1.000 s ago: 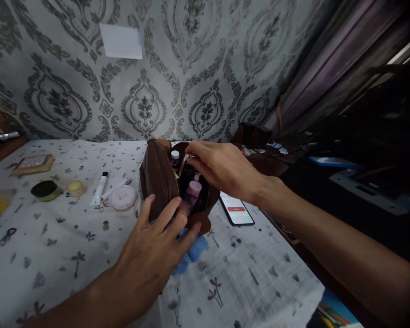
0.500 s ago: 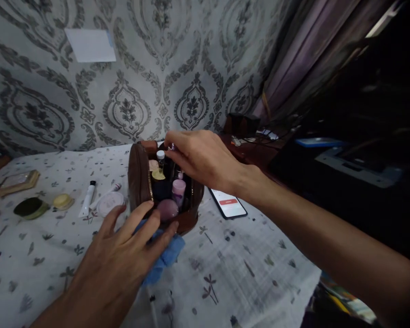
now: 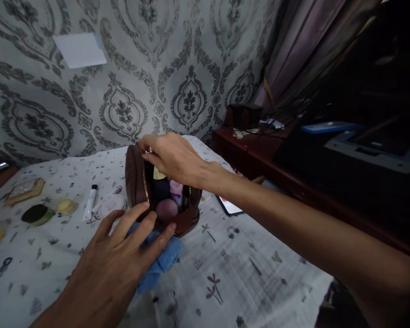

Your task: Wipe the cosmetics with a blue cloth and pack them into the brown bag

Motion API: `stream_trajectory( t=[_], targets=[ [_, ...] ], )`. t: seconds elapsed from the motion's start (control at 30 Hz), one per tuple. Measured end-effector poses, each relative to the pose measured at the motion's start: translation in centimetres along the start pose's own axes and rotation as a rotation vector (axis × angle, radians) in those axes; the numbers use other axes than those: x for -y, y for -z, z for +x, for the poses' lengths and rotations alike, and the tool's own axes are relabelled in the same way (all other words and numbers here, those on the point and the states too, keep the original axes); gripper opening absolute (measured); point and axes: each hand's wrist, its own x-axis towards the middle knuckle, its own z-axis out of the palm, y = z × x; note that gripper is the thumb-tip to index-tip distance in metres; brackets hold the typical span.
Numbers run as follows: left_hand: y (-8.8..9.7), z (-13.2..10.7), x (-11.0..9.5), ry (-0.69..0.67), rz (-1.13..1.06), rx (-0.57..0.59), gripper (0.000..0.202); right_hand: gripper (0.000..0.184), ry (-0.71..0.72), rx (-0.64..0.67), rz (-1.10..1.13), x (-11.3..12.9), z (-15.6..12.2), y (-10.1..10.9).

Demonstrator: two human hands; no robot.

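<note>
A brown cosmetics bag (image 3: 133, 175) stands on the cloth with its zipped top open. Inside it I see a pink rounded item (image 3: 167, 209), a small pink bottle (image 3: 176, 189) and a gold-coloured round piece (image 3: 158, 174). My right hand (image 3: 177, 157) reaches over the bag's far end, thumb and fingers pinched together; a shiny bit shows at the fingertips, too small to name. With fingers spread, my left hand (image 3: 119, 250) rests at the bag's near edge. Under and beside its fingers lies a blue cloth (image 3: 167, 257).
Left of the bag lie a white-pink compact (image 3: 112, 204), a white tube (image 3: 90, 205), a small yellow jar (image 3: 66, 206), a dark green pot (image 3: 37, 214) and a palette (image 3: 25, 191). A phone (image 3: 229, 207) lies right, partly under my forearm. Beyond stands a dark red table (image 3: 256, 152).
My right hand has moved left across the bag's far end, now covering the white-capped bottle seen earlier. My left hand stays at the near edge. The view has shifted slightly.
</note>
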Motion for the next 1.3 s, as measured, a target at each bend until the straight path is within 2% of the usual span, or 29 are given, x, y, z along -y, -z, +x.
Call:
stream_trajectory(
  t=[0.17,0.23,0.3,0.37,0.43,0.5,0.57,0.67,0.8,0.9,1.03,1.13,1.23,1.3],
  targets=[
    [0.0,0.0,0.1,-0.009,-0.006,0.005,0.048,0.019,-0.040,-0.003,0.014,0.0,0.0,0.1],
    [0.1,0.0,0.1,-0.010,-0.011,0.008,0.048,0.018,-0.108,-0.090,0.055,0.1,-0.3,0.9],
    [0.3,0.0,0.1,-0.006,-0.016,0.004,0.048,0.018,-0.187,-0.245,0.155,0.1,-0.6,1.9],
    [0.5,0.1,-0.1,0.000,-0.019,0.003,0.047,0.021,-0.255,-0.459,0.356,0.0,-0.7,2.7],
    [0.7,0.1,-0.2,0.008,-0.014,-0.001,0.047,0.023,-0.356,-0.648,0.661,-0.2,-0.6,3.2],
    [0.7,0.2,-0.3,0.010,-0.007,-0.002,0.047,0.023,-0.502,-0.704,0.987,-0.2,-0.3,3.3],
    [0.7,0.1,-0.4,0.001,0.000,-0.007,0.047,0.025,-0.597,-0.637,1.230,0.0,0.0,3.3],
    [0.5,0.1,-0.4,-0.013,0.016,-0.005,0.047,0.028,-0.524,-0.572,1.363,0.6,0.2,3.1],
    [0.6,0.1,-0.3,-0.026,0.023,-0.002,0.047,0.026,-0.336,-0.631,1.296,1.6,-0.4,2.7],
    [0.7,0.2,-0.4,-0.037,0.030,0.000,0.047,0.024,-0.245,-0.575,1.242,3.0,-1.5,1.7],
    [0.9,0.2,-0.5,-0.023,0.029,-0.016,0.036,0.032,-0.288,-0.469,1.228,5.2,-3.3,-0.5],
    [0.7,0.1,-0.5,-0.008,0.010,-0.019,0.035,0.038,-0.337,-0.353,1.218,6.4,-4.9,-2.0],
    [0.4,0.0,-0.5,-0.001,-0.006,-0.042,0.036,0.029,-0.287,-0.249,1.152,6.6,-6.7,-2.6],
    [0.1,0.0,-0.5,-0.006,0.007,-0.073,0.036,0.023,-0.250,-0.198,1.063,6.2,-7.7,-2.0]
  ],
)
